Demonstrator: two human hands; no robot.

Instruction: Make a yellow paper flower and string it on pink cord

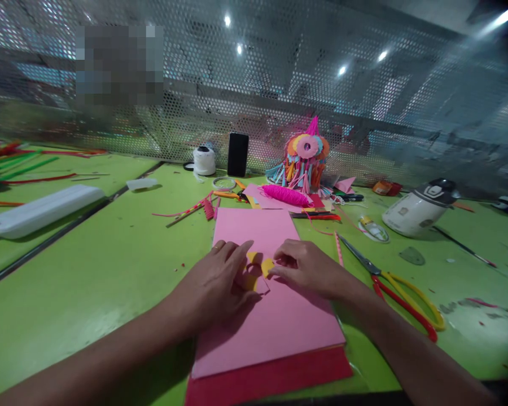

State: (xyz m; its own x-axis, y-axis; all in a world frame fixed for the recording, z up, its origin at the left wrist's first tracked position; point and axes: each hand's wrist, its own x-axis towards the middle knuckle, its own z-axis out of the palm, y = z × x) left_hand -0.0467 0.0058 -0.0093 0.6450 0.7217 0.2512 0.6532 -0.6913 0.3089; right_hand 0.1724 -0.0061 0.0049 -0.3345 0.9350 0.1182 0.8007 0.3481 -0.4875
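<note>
Small yellow paper [251, 281] and a bit of pink paper [263, 286] lie over a large pink sheet [262, 332]. My left hand [214, 276] is curved around their left side, holding them against the sheet with fingers and thumb; part of them is hidden beneath it. From the right, my right hand [307, 268] pinches the edge of the yellow paper between thumb and fingers. How the yellow parts join under my hands cannot be made out. A red sheet [275, 378] shows below the pink one.
Scissors [376, 270] with red and yellow handles lie to the right. Behind the sheets are magenta yarn [285, 195], a fringed paper ornament [308, 152], a black phone [237, 154] and white thread [204, 160]. A white container [419, 208] stands at right; perforated metal [258, 90] rises behind.
</note>
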